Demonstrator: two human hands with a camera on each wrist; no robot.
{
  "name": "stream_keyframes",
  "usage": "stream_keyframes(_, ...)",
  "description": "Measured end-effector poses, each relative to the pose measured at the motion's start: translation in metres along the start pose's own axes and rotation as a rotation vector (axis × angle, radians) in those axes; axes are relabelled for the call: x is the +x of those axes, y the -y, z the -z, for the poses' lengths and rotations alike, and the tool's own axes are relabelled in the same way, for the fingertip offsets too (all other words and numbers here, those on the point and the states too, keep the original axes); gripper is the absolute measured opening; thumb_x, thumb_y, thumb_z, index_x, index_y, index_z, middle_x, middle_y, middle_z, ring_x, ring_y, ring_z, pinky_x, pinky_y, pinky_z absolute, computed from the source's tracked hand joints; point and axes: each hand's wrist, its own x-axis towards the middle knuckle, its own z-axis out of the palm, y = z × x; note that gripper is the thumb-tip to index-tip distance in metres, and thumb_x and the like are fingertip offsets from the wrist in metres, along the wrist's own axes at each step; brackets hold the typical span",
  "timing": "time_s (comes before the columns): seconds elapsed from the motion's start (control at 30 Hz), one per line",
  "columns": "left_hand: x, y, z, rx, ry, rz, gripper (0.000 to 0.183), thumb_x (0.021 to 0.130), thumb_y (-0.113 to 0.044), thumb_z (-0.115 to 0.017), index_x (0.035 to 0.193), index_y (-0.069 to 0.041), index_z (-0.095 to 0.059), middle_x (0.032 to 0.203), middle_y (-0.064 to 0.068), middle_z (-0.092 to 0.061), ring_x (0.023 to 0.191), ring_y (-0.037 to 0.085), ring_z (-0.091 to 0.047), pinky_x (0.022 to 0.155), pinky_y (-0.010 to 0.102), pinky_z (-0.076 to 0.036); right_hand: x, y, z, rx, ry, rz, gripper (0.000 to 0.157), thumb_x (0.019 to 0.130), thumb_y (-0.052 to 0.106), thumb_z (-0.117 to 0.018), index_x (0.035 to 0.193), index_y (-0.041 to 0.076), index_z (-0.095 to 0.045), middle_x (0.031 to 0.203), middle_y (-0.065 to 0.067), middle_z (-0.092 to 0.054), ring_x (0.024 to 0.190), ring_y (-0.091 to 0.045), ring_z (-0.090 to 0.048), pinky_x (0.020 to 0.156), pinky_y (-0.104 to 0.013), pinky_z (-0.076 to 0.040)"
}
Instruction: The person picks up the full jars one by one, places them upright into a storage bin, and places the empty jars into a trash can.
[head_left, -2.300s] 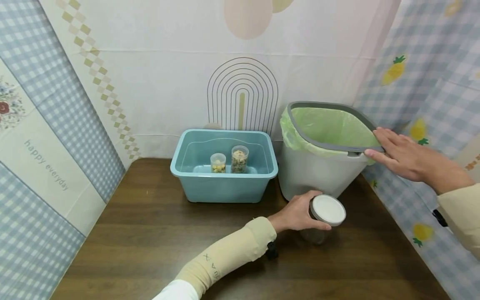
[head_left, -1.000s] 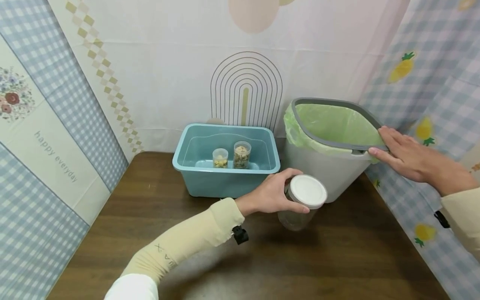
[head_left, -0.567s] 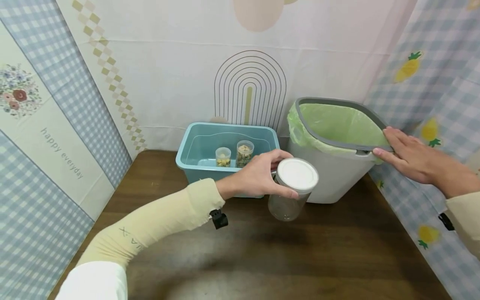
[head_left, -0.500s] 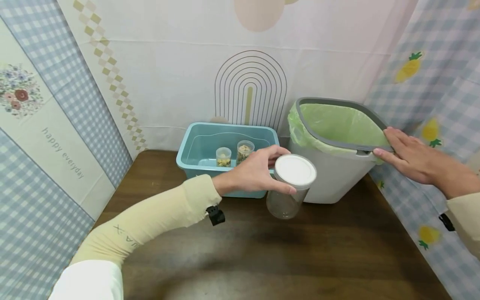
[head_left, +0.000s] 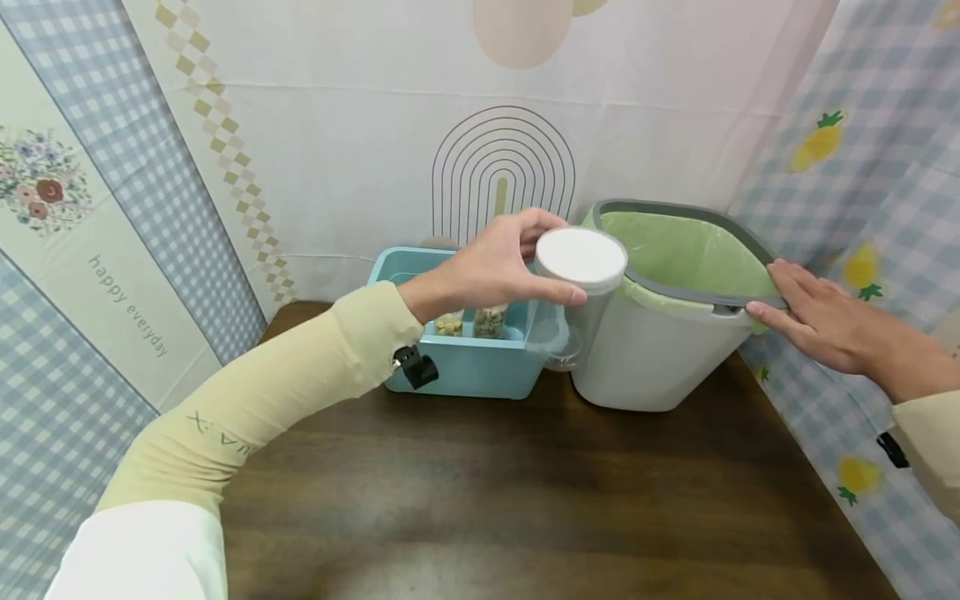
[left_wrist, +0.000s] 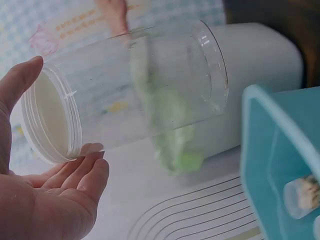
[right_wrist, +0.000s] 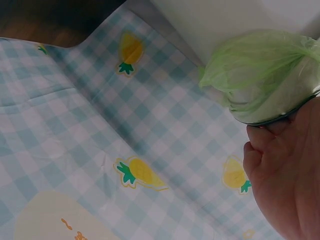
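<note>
My left hand (head_left: 491, 265) grips a clear plastic jar (head_left: 588, 321) just below its white lid (head_left: 581, 255), thumb on the near side. The jar hangs in the air, slightly tilted, in front of the gap between the blue tub (head_left: 465, 367) and the trash bin (head_left: 637, 367). Through its wall, in the left wrist view, the jar (left_wrist: 150, 85) looks empty. On the grey rim (head_left: 720, 298) of the bin, at its right corner, rests my right hand (head_left: 832, 321) with fingers extended. A green bag (head_left: 675, 250) lines the bin.
Two small clear cups, one with yellowish pieces (head_left: 448, 325) and one with mixed bits (head_left: 490, 321), stand in the tub, partly behind my left hand. The brown wooden table (head_left: 480, 492) meets patterned cloth walls at the back and both sides.
My left hand has lifted the jar off the table and carried it up and leftward, from in front of the bin to near the tub's right end. My right hand has stayed on the rim.
</note>
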Motion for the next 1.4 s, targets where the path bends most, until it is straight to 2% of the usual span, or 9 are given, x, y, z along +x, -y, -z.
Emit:
stream_keyframes(0.13, 0.012, -0.017, 0.01, -0.051, -0.012, -0.015, 0.072, 0.082, -0.02, -0.092, 0.141, -0.002, -0.054, 0.132, 0.009, -0.07, 0.117, 0.016, -0.07, 0.103, 0.028, -0.057, 0.0, -0.001, 0.0, -0.002, -0.002, -0.004, 0.085, 0.115, 0.05, -0.03, 0.166, -0.002, 0.013, 0.171, -0.037, 0.011, 0.158, -0.06, 0.005, 0.126, -0.074, 0.004)
stream_keyframes(0.23, 0.022, -0.03, 0.014, -0.049, -0.019, -0.015, 0.072, 0.082, -0.021, -0.092, 0.14, -0.002, -0.054, 0.13, 0.008, -0.071, 0.113, 0.015, -0.071, 0.098, 0.027, -0.059, 0.001, -0.001, 0.001, -0.005, -0.006, -0.005, 0.085, 0.115, 0.05, -0.029, 0.166, -0.002, 0.014, 0.171, -0.037, 0.011, 0.158, -0.059, 0.005, 0.126, -0.074, 0.004)
stream_keyframes(0.43, 0.045, -0.053, 0.017, 0.027, -0.024, -0.004, 0.073, 0.082, -0.028, -0.092, 0.14, -0.005, -0.055, 0.129, 0.004, -0.071, 0.113, 0.014, -0.069, 0.096, 0.022, -0.057, 0.002, -0.003, 0.0, -0.008, -0.016, 0.002, 0.084, 0.115, 0.049, -0.03, 0.166, -0.002, 0.012, 0.171, -0.038, 0.01, 0.158, -0.059, 0.004, 0.125, -0.076, 0.001)
stream_keyframes(0.57, 0.06, -0.064, 0.015, 0.081, -0.039, 0.015, 0.072, 0.081, -0.032, -0.092, 0.139, -0.007, -0.057, 0.129, 0.001, -0.07, 0.116, 0.011, -0.066, 0.095, 0.019, -0.055, 0.002, -0.003, -0.001, -0.012, -0.024, 0.001, 0.083, 0.115, 0.049, -0.029, 0.167, -0.002, 0.012, 0.171, -0.038, 0.008, 0.158, -0.06, 0.002, 0.124, -0.076, -0.001)
stream_keyframes(0.8, 0.085, -0.076, 0.007, 0.196, -0.079, 0.008, 0.07, 0.081, -0.04, -0.092, 0.135, -0.01, -0.06, 0.125, -0.003, -0.069, 0.112, 0.008, -0.063, 0.091, 0.017, -0.051, -0.001, -0.003, -0.002, -0.009, -0.023, -0.013, 0.084, 0.115, 0.05, -0.029, 0.167, -0.002, 0.012, 0.171, -0.039, 0.008, 0.157, -0.061, 0.0, 0.124, -0.077, -0.002)
stream_keyframes(1.0, 0.102, -0.086, -0.002, 0.236, -0.089, 0.016, 0.07, 0.081, -0.044, -0.09, 0.135, -0.012, -0.059, 0.125, -0.005, -0.066, 0.109, 0.007, -0.061, 0.087, 0.016, -0.051, -0.003, -0.004, -0.001, 0.001, -0.019, -0.028, 0.084, 0.115, 0.051, -0.028, 0.166, -0.001, 0.014, 0.171, -0.038, 0.009, 0.157, -0.061, 0.001, 0.124, -0.076, 0.0)
stream_keyframes(1.2, 0.119, -0.089, -0.014, 0.279, -0.107, 0.024, 0.072, 0.082, -0.047, -0.089, 0.136, -0.013, -0.056, 0.125, -0.007, -0.061, 0.108, 0.005, -0.06, 0.086, 0.013, -0.05, -0.005, -0.004, 0.0, 0.003, -0.018, -0.026, 0.085, 0.115, 0.05, -0.029, 0.167, -0.001, 0.014, 0.171, -0.039, 0.008, 0.157, -0.062, 0.0, 0.123, -0.077, -0.002)
stream_keyframes(1.4, 0.134, -0.087, -0.021, 0.303, -0.136, 0.039, 0.071, 0.081, -0.049, -0.089, 0.132, -0.015, -0.054, 0.123, -0.008, -0.059, 0.109, 0.004, -0.059, 0.085, 0.012, -0.048, -0.003, 0.002, 0.0, 0.005, -0.034, -0.023, 0.086, 0.114, 0.051, -0.031, 0.167, -0.001, 0.012, 0.171, -0.038, 0.004, 0.154, -0.065, -0.005, 0.12, -0.08, -0.009)
